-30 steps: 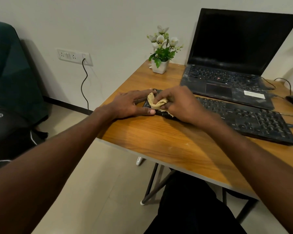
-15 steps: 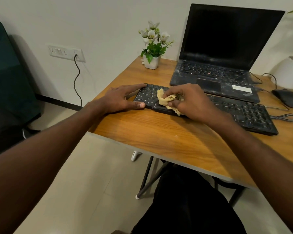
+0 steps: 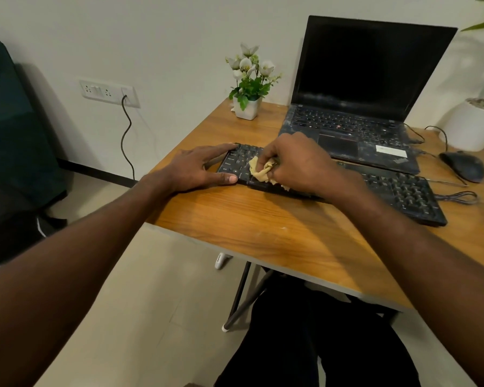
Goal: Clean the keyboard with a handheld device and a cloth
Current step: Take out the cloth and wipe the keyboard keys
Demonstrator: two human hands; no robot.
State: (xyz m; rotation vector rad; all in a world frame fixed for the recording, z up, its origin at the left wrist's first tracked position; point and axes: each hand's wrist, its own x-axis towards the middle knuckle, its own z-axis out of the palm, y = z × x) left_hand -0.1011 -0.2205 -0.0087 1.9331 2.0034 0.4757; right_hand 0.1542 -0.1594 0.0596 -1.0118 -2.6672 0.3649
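A black keyboard (image 3: 397, 191) lies across the wooden table (image 3: 263, 227), in front of an open laptop (image 3: 355, 107) whose screen is dark. The right hand (image 3: 299, 163) is over the left part of the keyboard, its fingers (image 3: 271, 152) curled round a crumpled yellow cloth (image 3: 259, 172) that it presses down onto the keys. The left hand (image 3: 196, 169) lies flat at the keyboard's left end, fingers straight and spread wide: the forefinger runs along the far corner, the thumb (image 3: 224, 178) along the near edge, so the end of the keyboard sits between them.

At the far left corner of the table stands a small white pot of white flowers (image 3: 249, 82). To the right of the laptop rests a dark mouse (image 3: 464, 166), and its looped cable (image 3: 458, 196) lies just beside the keyboard's right end. A large white planter (image 3: 472, 124) stands at the far right. On the wall, a black cord hangs from a socket strip (image 3: 109, 93). A dark chair (image 3: 11, 129) stands at the left.
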